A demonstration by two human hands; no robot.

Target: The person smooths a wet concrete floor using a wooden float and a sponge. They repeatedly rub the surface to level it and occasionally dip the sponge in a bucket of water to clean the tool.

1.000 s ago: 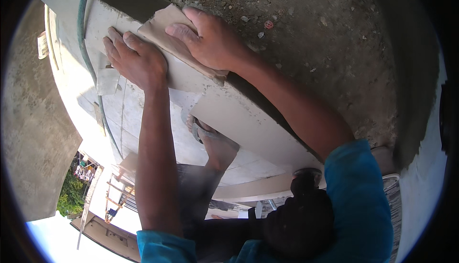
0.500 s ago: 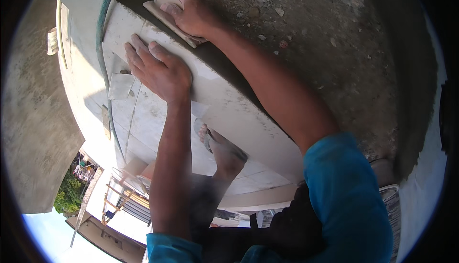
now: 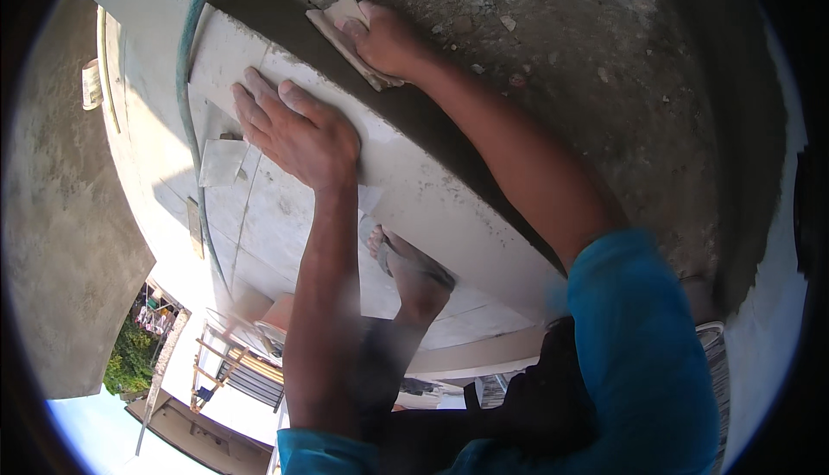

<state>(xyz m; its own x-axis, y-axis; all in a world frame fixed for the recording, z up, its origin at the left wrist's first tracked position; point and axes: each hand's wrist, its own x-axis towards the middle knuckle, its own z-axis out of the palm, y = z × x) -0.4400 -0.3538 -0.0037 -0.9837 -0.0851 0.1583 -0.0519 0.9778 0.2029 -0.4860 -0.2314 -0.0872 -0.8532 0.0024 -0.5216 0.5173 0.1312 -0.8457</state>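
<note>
My right hand (image 3: 386, 41) grips a flat beige pad, folded or layered (image 3: 332, 28), with the thumb across its top. Whether it is foam, cardboard or cloth I cannot tell. The pad rests on a dark, smooth strip of damp-looking mortar (image 3: 436, 121) that runs along a pale ledge (image 3: 406, 168). On that ledge's light face my left hand (image 3: 302, 138) lies flat, fingers stretched out and dusty, holding nothing.
A green hose (image 3: 184, 69) crosses the ledge left of my left hand. Near it lies a small grey square plate (image 3: 222, 162). Rough ground with scattered stones (image 3: 553, 69) spreads beyond the strip. My sandalled foot (image 3: 380, 246) stands on pale tiles below.
My right hand has slid the pad along the mortar strip, rightward and slightly nearer to me. My left hand stays flat on the ledge; the whole view has shifted a little.
</note>
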